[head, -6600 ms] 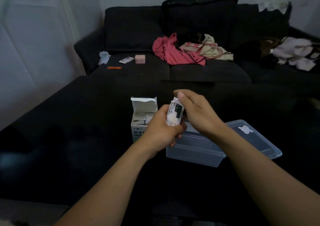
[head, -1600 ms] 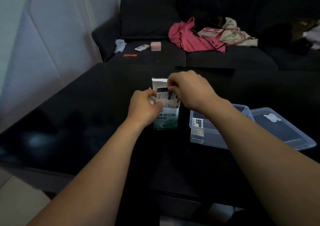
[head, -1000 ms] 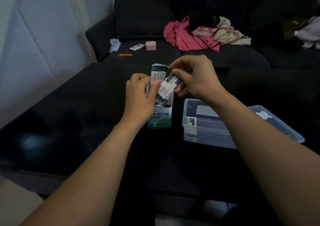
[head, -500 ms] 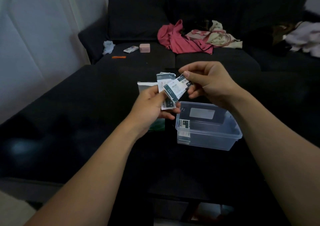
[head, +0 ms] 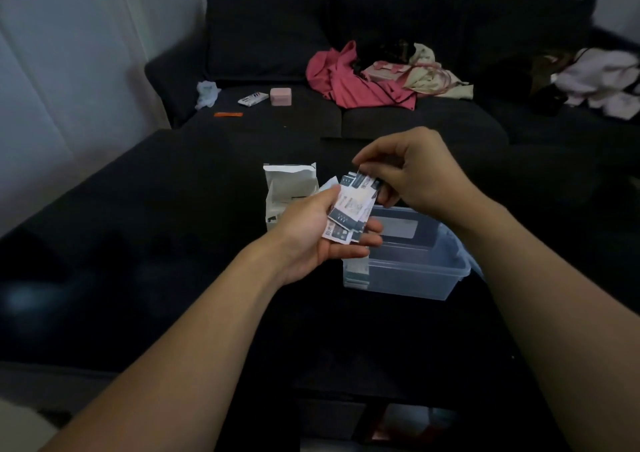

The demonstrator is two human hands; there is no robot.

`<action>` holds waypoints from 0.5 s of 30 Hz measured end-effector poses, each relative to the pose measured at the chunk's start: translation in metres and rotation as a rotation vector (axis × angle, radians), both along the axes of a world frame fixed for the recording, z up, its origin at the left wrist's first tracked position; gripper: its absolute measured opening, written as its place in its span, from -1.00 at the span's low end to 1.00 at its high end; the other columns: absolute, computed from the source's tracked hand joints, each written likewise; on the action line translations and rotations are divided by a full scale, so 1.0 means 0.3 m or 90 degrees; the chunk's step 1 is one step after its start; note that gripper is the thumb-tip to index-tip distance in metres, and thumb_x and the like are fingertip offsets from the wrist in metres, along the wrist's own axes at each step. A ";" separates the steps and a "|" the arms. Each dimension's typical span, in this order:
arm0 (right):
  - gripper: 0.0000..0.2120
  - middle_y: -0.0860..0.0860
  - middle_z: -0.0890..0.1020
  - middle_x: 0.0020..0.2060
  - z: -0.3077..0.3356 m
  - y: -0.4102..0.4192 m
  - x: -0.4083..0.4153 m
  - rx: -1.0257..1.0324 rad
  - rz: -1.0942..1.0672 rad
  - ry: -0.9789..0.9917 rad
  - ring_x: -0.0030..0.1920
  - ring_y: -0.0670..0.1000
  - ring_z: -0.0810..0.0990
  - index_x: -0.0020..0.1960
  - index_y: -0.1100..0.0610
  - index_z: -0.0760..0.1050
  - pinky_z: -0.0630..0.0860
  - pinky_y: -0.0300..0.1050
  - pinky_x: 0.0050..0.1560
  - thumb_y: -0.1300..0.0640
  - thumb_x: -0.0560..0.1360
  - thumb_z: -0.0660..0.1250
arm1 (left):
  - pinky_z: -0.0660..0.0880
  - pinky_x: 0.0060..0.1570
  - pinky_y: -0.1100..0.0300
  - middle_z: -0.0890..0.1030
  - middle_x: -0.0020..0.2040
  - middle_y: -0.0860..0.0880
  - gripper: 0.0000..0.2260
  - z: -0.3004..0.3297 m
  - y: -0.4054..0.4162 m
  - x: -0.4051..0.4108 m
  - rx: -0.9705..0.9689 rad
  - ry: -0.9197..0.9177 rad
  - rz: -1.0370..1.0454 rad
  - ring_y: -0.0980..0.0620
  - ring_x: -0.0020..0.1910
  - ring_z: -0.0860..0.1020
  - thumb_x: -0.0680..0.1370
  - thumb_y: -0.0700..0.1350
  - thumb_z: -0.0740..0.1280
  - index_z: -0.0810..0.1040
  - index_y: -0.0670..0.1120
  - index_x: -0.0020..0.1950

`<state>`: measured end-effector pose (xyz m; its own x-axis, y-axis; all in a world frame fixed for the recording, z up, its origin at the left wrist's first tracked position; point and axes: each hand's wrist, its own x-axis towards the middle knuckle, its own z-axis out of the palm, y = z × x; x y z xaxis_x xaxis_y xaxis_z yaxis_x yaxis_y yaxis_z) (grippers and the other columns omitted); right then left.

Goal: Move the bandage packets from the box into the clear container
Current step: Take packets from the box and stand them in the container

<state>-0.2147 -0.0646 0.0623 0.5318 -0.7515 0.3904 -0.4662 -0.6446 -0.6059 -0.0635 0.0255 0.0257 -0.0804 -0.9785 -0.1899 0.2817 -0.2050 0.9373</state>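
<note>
- I see my left hand [head: 313,233] palm-up above the dark table [head: 145,243], its grip curled round a fanned stack of bandage packets [head: 348,210] — thumb pressed on top, fingers under.
- My right hand [head: 412,174] comes in from the right; its thumb and forefinger pinch the far end of the top packet, and the other fingers are tucked behind the stack, so I cannot make them out fully.
- The packets' long axis runs from near-left to far-right, the dark printed bands at both ends; the print is too small and blurred to read.
- The stack hangs over the left rim of the clear container [head: 415,278], which sits on the table toward its right side. My left fingers hide part of that rim.
- Inside the container, against its left wall, a few packets stand on edge; how many I cannot tell.
- The box [head: 289,188] stands upright just behind my left hand, flap open and tilted back — its lower front is hidden by the hand, and its inside is too dark to judge.
- Beyond the table's far edge is a dark sofa [head: 263,35] with a pink garment [head: 349,80] and small items; its right end is blurred.
</note>
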 end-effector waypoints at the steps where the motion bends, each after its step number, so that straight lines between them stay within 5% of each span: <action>1: -0.87 0.04 0.70 -0.23 -0.005 0.003 0.006 -0.009 0.005 0.006 -0.36 0.00 0.69 0.07 0.12 0.67 0.65 -0.21 -0.33 0.23 0.55 0.40 | 0.61 -0.43 0.21 0.72 -0.12 -0.22 -0.54 -0.003 0.000 -0.006 -0.003 -0.013 -0.005 -0.06 -0.25 0.70 0.71 0.15 0.06 0.55 -0.18 0.22; 5: -0.86 -0.09 0.70 -0.17 -0.013 0.029 0.024 -0.040 0.050 0.034 -0.30 -0.26 0.65 0.09 0.09 0.68 0.54 -0.40 -0.30 0.18 0.53 0.43 | 0.50 -0.46 0.28 0.64 -0.22 -0.04 -0.79 -0.017 0.012 -0.033 -0.015 -0.076 0.001 0.06 -0.29 0.64 0.63 0.04 0.34 0.59 -0.08 0.12; 8: -0.86 0.04 0.72 -0.20 -0.028 0.049 0.051 0.066 0.079 -0.059 -0.39 -0.10 0.65 0.09 0.18 0.67 0.53 -0.29 -0.43 0.19 0.56 0.40 | 0.34 -0.56 0.33 0.56 -0.29 0.00 -0.95 -0.032 0.009 -0.027 -0.015 -0.105 0.054 0.11 -0.39 0.53 0.61 -0.11 0.38 0.59 -0.04 0.05; 11: -0.86 0.13 0.72 -0.13 -0.030 0.049 0.074 0.156 0.049 -0.225 -0.45 0.02 0.57 0.10 0.22 0.65 0.52 -0.19 -0.50 0.21 0.58 0.38 | 0.25 -0.62 0.34 0.52 -0.33 0.02 -0.91 -0.020 0.020 0.012 -0.053 -0.093 0.142 0.13 -0.47 0.45 0.61 -0.15 0.37 0.56 -0.02 0.10; 13: -0.76 0.01 0.70 0.01 -0.027 0.031 0.074 0.093 0.026 -0.188 -0.41 0.03 0.59 0.17 0.10 0.63 0.55 -0.21 -0.42 0.27 0.52 0.42 | 0.23 -0.62 0.33 0.52 -0.33 0.03 -0.91 -0.008 0.036 0.063 -0.119 -0.113 0.237 0.13 -0.49 0.44 0.61 -0.15 0.37 0.56 0.01 0.09; 15: -0.57 -0.14 0.59 0.17 -0.030 0.020 0.079 -0.027 0.039 -0.023 -0.34 -0.03 0.63 0.24 -0.03 0.59 0.59 -0.23 -0.30 0.29 0.43 0.46 | 0.23 -0.60 0.30 0.51 -0.33 0.02 -0.93 -0.003 0.054 0.132 -0.168 -0.136 0.325 0.12 -0.49 0.44 0.62 -0.16 0.35 0.55 0.00 0.06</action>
